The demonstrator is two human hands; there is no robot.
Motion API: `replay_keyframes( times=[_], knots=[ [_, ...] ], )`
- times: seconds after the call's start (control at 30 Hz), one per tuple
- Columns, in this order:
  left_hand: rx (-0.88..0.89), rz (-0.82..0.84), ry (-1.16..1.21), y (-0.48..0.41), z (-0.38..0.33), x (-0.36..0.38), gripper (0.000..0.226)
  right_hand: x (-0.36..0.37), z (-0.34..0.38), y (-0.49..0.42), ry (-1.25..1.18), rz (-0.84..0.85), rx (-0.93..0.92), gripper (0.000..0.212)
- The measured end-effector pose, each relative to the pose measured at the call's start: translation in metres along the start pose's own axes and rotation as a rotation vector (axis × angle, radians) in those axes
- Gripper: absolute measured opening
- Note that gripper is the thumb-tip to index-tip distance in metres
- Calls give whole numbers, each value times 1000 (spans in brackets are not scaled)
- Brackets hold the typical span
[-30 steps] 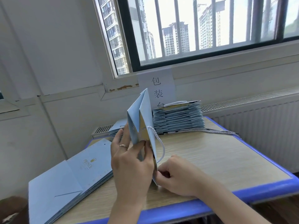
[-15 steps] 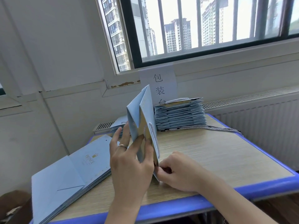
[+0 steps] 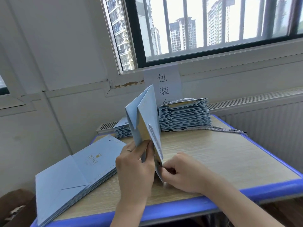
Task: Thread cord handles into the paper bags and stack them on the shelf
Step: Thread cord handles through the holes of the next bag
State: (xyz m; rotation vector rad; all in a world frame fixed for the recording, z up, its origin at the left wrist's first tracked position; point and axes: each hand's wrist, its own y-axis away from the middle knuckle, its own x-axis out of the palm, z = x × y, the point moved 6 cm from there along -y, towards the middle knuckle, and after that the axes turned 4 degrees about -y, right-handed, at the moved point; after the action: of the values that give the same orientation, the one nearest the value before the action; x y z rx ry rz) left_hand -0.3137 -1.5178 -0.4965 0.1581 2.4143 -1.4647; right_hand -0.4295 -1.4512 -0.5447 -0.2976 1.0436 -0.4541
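Holding a light-blue paper bag (image 3: 147, 112) upright w/ both hands, close to the front edge of the desk (image 3: 221, 158), approx halfway along it. The bag's bottom end rests on or just above the wood, can't tell which, and its panels are parted a bit so the yellow inside shows. Left hand (image 3: 134, 169) grips the left panel, thumb and fingers pinching the paper, ring (image 3: 129, 150) on one finger. Right hand (image 3: 182, 172) is curled at the lower edge of the right panel, fingertips pinching there; whether it's got the cord end or just paper, can't tell, too hidden. A white twisted cord handle (image 3: 153, 133) runs down the right panel toward that hand. At the far edge of the desk sits a tall stack of folded bags (image 3: 183, 117), top one w/ a cord on it, and a bundle of loose cords (image 3: 221, 129) lies just in front of it, trailing toward the far right corner. A smaller stack (image 3: 122, 130) sits near the far left corner, partly behind the held bag. At the front left corner there's a pile of flat bags (image 3: 73, 174), gold logo on top, overhanging the desk edge. Behind it all: a paper sign (image 3: 164, 86) taped under the window, radiator (image 3: 270, 120) along the wall on the right.
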Motion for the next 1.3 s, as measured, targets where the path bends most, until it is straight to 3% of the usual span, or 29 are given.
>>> replay_keyframes(
  times=[0.33, 0.53, 0.93, 1.27, 1.3],
  knots=[
    [-40, 51, 101, 3, 7, 6, 14, 1, -1, 1, -11, 6, 7, 47],
    [56, -19, 78, 2, -2, -2, 9, 1, -1, -1, 9, 3, -11, 48],
    [-58, 50, 111, 10, 21, 11, 13, 1, -1, 2, -15, 15, 7, 50],
    [66, -17, 38, 16, 13, 6, 6, 2, -2, 0, -15, 13, -10, 52],
    [91, 1, 17, 18, 12, 7, 15, 2, -2, 0, -11, 11, -14, 52]
  ],
)
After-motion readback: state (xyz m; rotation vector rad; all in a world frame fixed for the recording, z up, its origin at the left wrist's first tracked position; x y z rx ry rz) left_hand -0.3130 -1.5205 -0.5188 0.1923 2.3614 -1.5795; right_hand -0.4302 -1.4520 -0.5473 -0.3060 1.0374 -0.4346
